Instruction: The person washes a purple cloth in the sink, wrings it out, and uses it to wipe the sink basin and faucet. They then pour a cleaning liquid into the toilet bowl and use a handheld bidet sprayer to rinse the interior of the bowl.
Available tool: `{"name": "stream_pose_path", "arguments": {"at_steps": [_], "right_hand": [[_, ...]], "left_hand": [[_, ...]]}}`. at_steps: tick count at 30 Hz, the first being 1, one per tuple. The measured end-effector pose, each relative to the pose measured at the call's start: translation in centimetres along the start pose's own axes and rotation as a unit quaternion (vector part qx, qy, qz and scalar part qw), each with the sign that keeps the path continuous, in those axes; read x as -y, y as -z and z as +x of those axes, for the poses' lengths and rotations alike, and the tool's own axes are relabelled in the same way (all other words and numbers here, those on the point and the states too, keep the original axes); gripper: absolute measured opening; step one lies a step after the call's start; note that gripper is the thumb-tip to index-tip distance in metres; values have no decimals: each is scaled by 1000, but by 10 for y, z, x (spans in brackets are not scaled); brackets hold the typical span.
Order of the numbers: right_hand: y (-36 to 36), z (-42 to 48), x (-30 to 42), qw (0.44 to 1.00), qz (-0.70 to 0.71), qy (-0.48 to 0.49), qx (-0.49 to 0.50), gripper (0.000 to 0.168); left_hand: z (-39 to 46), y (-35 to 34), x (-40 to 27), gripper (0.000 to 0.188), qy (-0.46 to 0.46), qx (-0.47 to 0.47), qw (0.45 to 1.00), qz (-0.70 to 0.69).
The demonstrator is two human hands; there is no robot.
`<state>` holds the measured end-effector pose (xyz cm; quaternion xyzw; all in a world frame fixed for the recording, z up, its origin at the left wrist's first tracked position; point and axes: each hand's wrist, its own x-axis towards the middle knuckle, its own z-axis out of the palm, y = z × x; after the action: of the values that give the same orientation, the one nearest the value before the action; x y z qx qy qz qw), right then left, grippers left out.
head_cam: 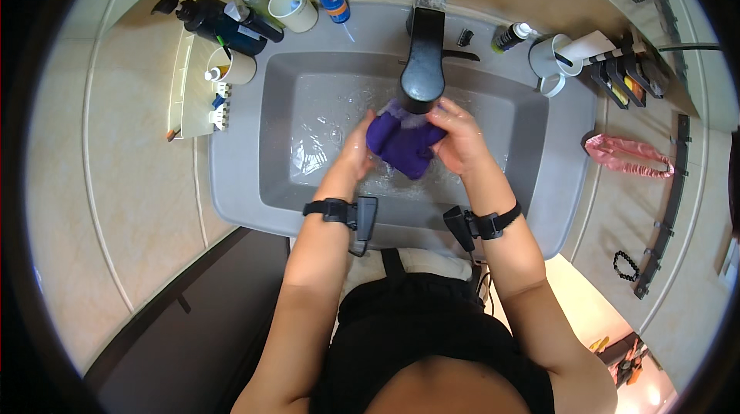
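A wet purple cloth [404, 142] is held between my two hands under the spout of a black faucet [423, 73], with water running onto its top. My left hand [359, 148] is at the cloth's left edge; part of its fingers is hidden behind the cloth. With thumb and fingers, my right hand [459, 133] grips the upper right edge. Water stands in the grey sink [535, 142] beneath. Both wrists wear black straps with small devices.
Bottles and a white cup [293, 9] line the back left rim. At the back right stand a small bottle [511, 38] and a light cup [556, 55]. A pink headband [627, 155] hangs from a wall rail [665, 211] on the right.
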<state>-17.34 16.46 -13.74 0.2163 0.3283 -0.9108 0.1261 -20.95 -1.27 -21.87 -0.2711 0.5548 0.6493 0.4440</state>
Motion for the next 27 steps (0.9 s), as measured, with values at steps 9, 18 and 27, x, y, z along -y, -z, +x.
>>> {"name": "stream_pose_path", "arguments": {"at_steps": [9, 18, 27], "right_hand": [[35, 6, -2, 856, -485, 163, -79, 23], [16, 12, -40, 704, -680, 203, -32, 35], [12, 62, -62, 705, -682, 160, -111, 33]], "left_hand": [[-15, -39, -7, 74, -50, 207, 942, -259], [1, -56, 3, 35, -53, 71, 938, -334], [-7, -42, 14, 46, -113, 29, 940, -321]]}}
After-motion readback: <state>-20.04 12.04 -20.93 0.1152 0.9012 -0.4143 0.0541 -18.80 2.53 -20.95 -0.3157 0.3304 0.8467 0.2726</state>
